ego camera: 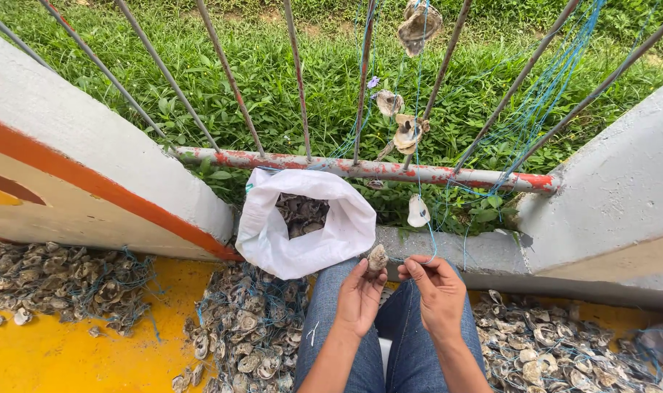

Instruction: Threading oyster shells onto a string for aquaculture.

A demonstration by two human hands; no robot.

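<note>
**A:** Where was your shell at that point?

**B:** Your left hand (359, 297) had the oyster shell (377, 257) pinched between thumb and fingertips, held up above your knees, just below the mouth of the white sack (302, 222) of shells. Your right hand (439, 291) was beside it, thumb and forefinger pressed together on the thin blue string (419, 145) that ran up to the rusty railing (360, 169).

**A:** And the grip looked sound to you?

**B:** On both sides, yes. I judged you did well to keep the shell close to the string and the two hands nearly touching; that left little slack to wander. You'd have done better still to keep the line taut from the railing, since other shells (406, 133) already hung on it and could swing.

**A:** Anything in the way?

**B:** Heaps of strung shells (247, 327) lay on the yellow floor (62, 356) on either side of your legs, with loose blue line among them. I thought you should have kept your working end clear of those tangles.
</note>
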